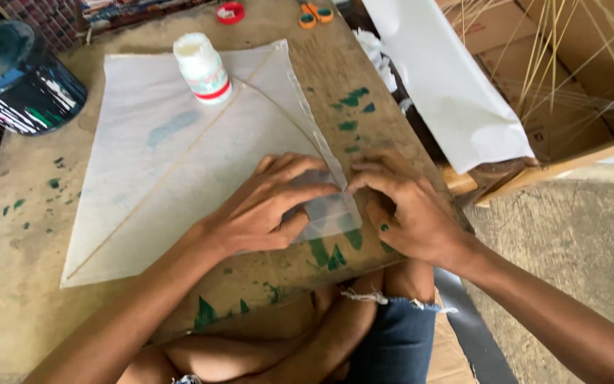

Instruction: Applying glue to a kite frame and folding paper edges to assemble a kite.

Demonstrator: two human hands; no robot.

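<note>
Left hand [264,206] flat, your right hand [403,213] pinching the fold on the kite paper [179,171] at the board's [23,284] four o'clock edge — press unevenly and that thin sheet could wrinkle or tear.

1. Your left hand [261,210] and right hand [406,210] are bare: no gloves, rings or wristbands show.
2. Your forearms are uncovered as far as the picture's edge, so no sleeves appear.
3. You wear blue denim shorts [399,341] with a cut, frayed hem trailing pale threads.
4. A small green smudge sits on your right hand's thumb side.
</note>
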